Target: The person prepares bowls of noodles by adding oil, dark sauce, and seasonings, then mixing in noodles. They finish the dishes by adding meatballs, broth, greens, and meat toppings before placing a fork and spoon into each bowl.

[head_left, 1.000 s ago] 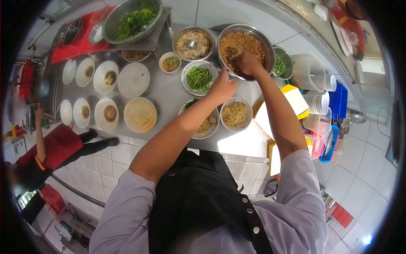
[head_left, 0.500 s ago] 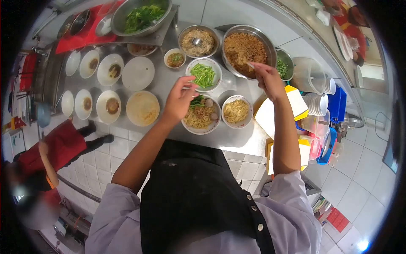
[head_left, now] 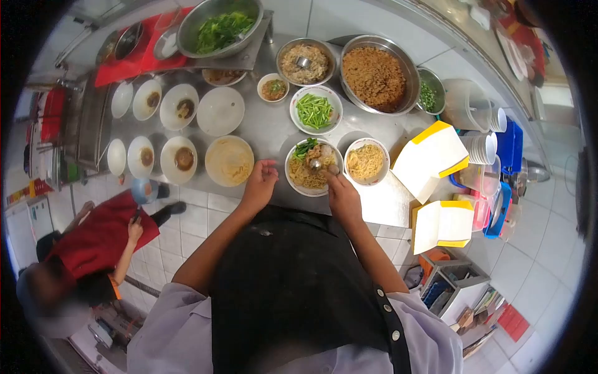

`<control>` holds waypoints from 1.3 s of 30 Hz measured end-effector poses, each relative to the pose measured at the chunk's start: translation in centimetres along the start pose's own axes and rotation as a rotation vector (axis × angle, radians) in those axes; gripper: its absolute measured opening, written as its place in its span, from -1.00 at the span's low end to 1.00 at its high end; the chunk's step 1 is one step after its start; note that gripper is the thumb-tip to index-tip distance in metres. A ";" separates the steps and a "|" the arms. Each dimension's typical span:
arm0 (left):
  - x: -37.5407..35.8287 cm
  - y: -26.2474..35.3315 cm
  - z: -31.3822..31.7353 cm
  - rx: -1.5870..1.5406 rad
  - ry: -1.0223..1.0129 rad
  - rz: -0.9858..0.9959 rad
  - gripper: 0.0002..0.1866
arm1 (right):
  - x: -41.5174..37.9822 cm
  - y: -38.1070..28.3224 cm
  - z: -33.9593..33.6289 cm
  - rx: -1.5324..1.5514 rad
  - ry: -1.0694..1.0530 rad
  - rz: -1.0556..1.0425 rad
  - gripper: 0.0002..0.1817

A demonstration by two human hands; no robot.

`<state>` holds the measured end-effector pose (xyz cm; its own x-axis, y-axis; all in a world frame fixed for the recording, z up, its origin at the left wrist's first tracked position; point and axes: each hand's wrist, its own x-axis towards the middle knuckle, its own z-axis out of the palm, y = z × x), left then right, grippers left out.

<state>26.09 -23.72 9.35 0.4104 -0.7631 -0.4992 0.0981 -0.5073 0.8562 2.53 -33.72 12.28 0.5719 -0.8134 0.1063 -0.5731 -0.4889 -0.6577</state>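
My right hand (head_left: 341,193) is closed on a small metal spoon (head_left: 315,164), its bowl over the noodle bowl (head_left: 302,185), which also holds greens and brown topping. My left hand (head_left: 262,184) is left of that bowl, fingers loosely curled and apart, holding nothing. It hovers between the noodle bowl and an almost bare bowl (head_left: 229,161) with brownish residue. A smaller bowl of plain noodles (head_left: 366,161) stands just right of my right hand. Behind the noodle bowl is a bowl of cut green vegetables (head_left: 315,110).
Bowls with dark sauce (head_left: 179,159) stand at left. At the back are basins of brown minced topping (head_left: 375,78), shredded topping (head_left: 305,62) and leafy greens (head_left: 221,31). Yellow-white boxes (head_left: 430,156) lie at right. A co-worker in a red apron (head_left: 103,234) holds a ladle at lower left.
My right hand has come down from the minced-topping basin to the noodle bowl. My left hand has moved down, off the bowls. The co-worker has shifted; the view has moved slightly.
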 end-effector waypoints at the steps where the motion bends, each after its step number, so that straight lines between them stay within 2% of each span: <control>1: 0.4 0.0 0.0 0.023 -0.014 0.023 -0.71 | -0.2 0.5 0.3 -0.035 -0.015 -0.039 -0.58; 2: 1.0 0.2 0.0 0.044 -0.024 0.046 -0.70 | -0.3 0.6 0.1 -0.045 -0.001 -0.036 -0.58; 7: 3.0 0.9 -0.5 0.010 -0.066 0.129 -0.70 | -0.6 -1.4 -1.6 -0.098 -0.189 0.047 -0.63; 11: 4.4 1.9 -0.7 0.013 -0.058 0.177 -0.72 | 2.2 -2.5 -2.3 -0.085 -0.026 0.022 -0.68; 13: 4.7 2.9 -0.4 0.022 -0.080 0.180 -0.72 | 2.8 -0.8 -1.1 -0.163 -0.139 0.032 -0.69; 15: 5.1 4.2 -0.4 0.026 -0.098 0.186 -0.72 | 2.6 -1.5 -1.4 -0.115 -0.099 0.005 -0.67; 19: 5.4 6.4 -0.4 -0.078 -0.121 0.228 -0.73 | 1.5 -3.0 -3.4 -0.130 -0.234 0.105 -0.60; 21: 6.3 7.7 0.2 -0.113 -0.135 0.269 -0.74 | 3.0 -3.6 -5.5 -0.152 -0.174 0.074 -0.59; 23: 6.9 8.5 1.0 -0.120 -0.104 0.284 -0.77 | 6.8 -3.9 -9.6 -0.116 -0.129 0.150 -0.60; 24: 7.6 8.5 1.7 -0.105 -0.131 0.376 -0.75 | 9.2 -2.2 -10.6 -0.160 0.033 0.058 -0.62; 25: 8.0 9.9 2.6 -0.106 -0.134 0.381 -0.75 | 12.2 -1.0 -12.5 -0.266 -0.034 0.180 -0.65; 26: 8.0 11.9 3.9 -0.140 -0.216 0.333 -0.74 | 15.4 1.3 -13.1 -0.305 0.118 0.031 -0.66; 27: 8.3 13.4 5.4 -0.173 -0.294 0.283 -0.72 | 18.7 2.5 -13.9 -0.354 0.075 0.098 -0.68; 28: 9.2 13.8 7.1 -0.174 -0.360 0.271 -0.64 | 21.6 5.8 -13.4 -0.447 0.035 0.059 -0.67; 30: 11.0 14.4 11.3 -0.247 -0.392 0.103 -0.47 | 26.2 11.6 -11.0 -0.655 -0.035 0.106 -0.70; 31: 12.8 13.5 13.4 -0.248 -0.380 0.096 -0.47 | 27.3 12.7 -10.1 -0.648 -0.045 0.099 -0.70; 33: 15.8 10.9 16.9 -0.181 -0.347 0.106 -0.29 | 28.6 13.7 -8.5 -0.697 -0.464 0.265 -0.69; 37: 14.2 13.4 18.8 -0.206 -0.304 0.101 -0.17 | 29.0 15.3 -7.3 -0.510 -0.559 0.184 -0.68; 39: 14.0 13.2 19.5 -0.217 -0.241 0.034 -0.17 | 29.0 16.8 -8.2 -0.045 -0.366 -0.025 -0.66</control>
<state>15.42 -48.86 11.05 0.1926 -0.8642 -0.4648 0.2900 -0.4023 0.8683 4.71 -68.07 10.42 0.7536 -0.6383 -0.1570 -0.5768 -0.5275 -0.6237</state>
